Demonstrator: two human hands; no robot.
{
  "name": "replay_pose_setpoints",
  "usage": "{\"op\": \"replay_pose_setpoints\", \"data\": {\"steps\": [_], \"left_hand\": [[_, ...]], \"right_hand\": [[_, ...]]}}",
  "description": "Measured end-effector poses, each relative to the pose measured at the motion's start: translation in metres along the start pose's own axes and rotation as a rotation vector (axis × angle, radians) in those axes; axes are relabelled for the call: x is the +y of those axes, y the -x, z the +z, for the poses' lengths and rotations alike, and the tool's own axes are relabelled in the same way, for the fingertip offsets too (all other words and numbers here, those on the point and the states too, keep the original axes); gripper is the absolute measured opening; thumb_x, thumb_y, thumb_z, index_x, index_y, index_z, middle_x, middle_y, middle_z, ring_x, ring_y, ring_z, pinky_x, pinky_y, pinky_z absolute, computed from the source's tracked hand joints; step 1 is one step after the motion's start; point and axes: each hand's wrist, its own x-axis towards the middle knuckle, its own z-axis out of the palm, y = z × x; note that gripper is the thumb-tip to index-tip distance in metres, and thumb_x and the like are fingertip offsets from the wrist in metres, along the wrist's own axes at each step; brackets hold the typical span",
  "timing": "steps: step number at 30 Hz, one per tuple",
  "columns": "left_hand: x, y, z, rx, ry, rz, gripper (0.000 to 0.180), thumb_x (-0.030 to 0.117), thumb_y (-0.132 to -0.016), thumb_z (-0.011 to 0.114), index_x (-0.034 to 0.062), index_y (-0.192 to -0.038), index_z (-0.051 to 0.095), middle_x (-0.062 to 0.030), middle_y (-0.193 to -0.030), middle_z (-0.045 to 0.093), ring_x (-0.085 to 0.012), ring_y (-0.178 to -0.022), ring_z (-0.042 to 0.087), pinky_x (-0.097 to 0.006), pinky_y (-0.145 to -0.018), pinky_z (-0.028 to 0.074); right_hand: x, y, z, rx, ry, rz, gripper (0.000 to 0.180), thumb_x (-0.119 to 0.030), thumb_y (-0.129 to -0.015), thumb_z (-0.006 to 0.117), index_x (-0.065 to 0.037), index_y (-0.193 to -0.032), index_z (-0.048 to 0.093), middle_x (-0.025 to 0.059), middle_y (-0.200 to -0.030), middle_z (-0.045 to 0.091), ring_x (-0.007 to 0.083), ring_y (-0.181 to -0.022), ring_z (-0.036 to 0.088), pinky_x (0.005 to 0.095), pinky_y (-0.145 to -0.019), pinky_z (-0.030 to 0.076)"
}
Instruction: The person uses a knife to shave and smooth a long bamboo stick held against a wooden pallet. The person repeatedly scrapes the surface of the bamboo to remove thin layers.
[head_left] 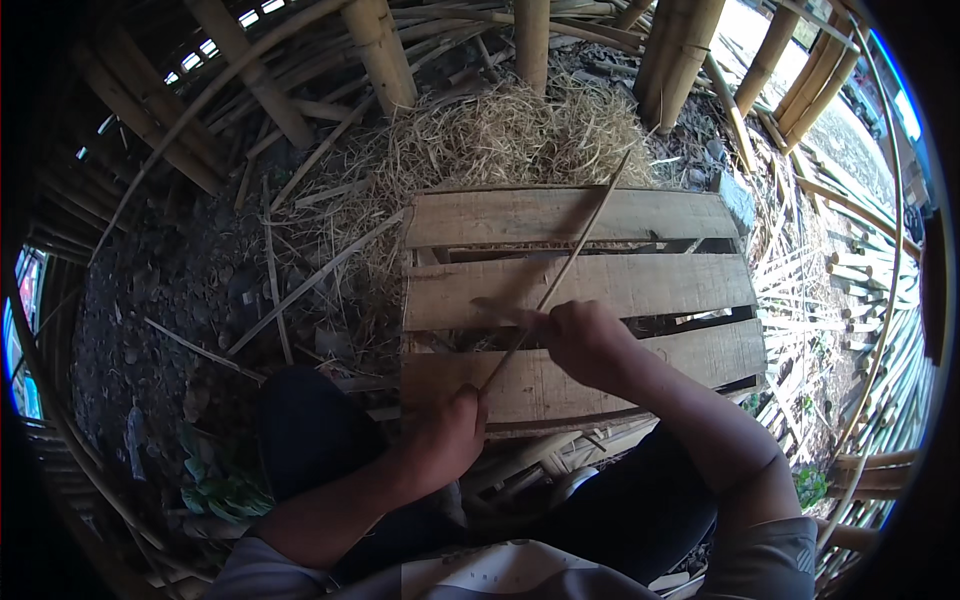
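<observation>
Left hand (450,435), lower centre: was clamped on stick (575,255). Right hand (592,340), mid-frame: was clamped on knife (497,309). Stage seemed shaving; next stroke called for steady hold.

Worktop (680,280): three wooden slats with gaps between. Left hand (445,437) at near edge, left of its middle, fingers closed round lower end of stick (580,248). Stick slants across all slats; tip projects past far edge, right of centre. Right hand (592,345) over worktop's middle, gripping knife (494,308); blade points toward left edge. Blade-to-stick contact: cannot tell. Shavings (500,135) heaped beyond far edge. Canes (885,400) on ground off right edge. Posts (381,55) stand beyond far edge.
</observation>
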Motion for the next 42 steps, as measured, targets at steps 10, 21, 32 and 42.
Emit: {"op": "replay_pose_setpoints", "data": {"steps": [10,21,32,42], "left_hand": [[-0.009,-0.007,-0.007,0.011,0.331,-0.005,0.036,0.022,-0.106,0.043,-0.0018,-0.084,0.057,-0.0251,-0.069,0.062,-0.0447,-0.067,0.065,-0.047,-0.058,0.049],[-0.016,-0.022,-0.051,-0.079,0.734,-0.511,0.044,0.041,-0.109,0.036,0.0038,-0.094,0.053,0.0011,-0.06,0.047,-0.0073,-0.044,0.043,-0.028,-0.041,0.038],[-0.009,-0.014,-0.066,-0.261,1.198,-0.478,0.046,0.053,-0.106,0.037,0.0104,-0.094,0.049,0.0041,-0.068,0.04,-0.0034,-0.047,0.034,-0.02,-0.039,0.03],[-0.012,-0.014,-0.036,-0.473,1.511,-0.534,0.036,0.049,-0.105,0.044,0.0151,-0.091,0.047,0.0031,-0.068,0.042,-0.006,-0.047,0.038,-0.02,-0.039,0.027]], "right_hand": [[-0.003,-0.007,-0.033,0.141,-0.361,0.253,0.023,-0.018,-0.098,0.062,0.001,-0.084,0.065,0.0216,-0.064,0.061,0.037,-0.06,0.064,0.0421,-0.058,0.051],[0.053,0.011,-0.071,-0.499,-0.48,0.055,0.015,-0.019,-0.078,0.083,-0.01,-0.089,0.079,0.0052,-0.08,0.072,0.0176,-0.075,0.069,0.0324,-0.067,0.054],[0.056,0.005,-0.072,0.075,-0.409,0.322,0.016,-0.016,-0.085,0.078,-0.003,-0.092,0.071,0.0076,-0.075,0.068,0.014,-0.068,0.065,0.0311,-0.063,0.052],[0.028,-0.005,-0.05,0.073,-0.396,0.346,0.039,-0.03,-0.104,0.052,0.003,-0.085,0.061,0.0176,-0.065,0.059,0.0263,-0.058,0.059,0.0457,-0.054,0.043]]}}
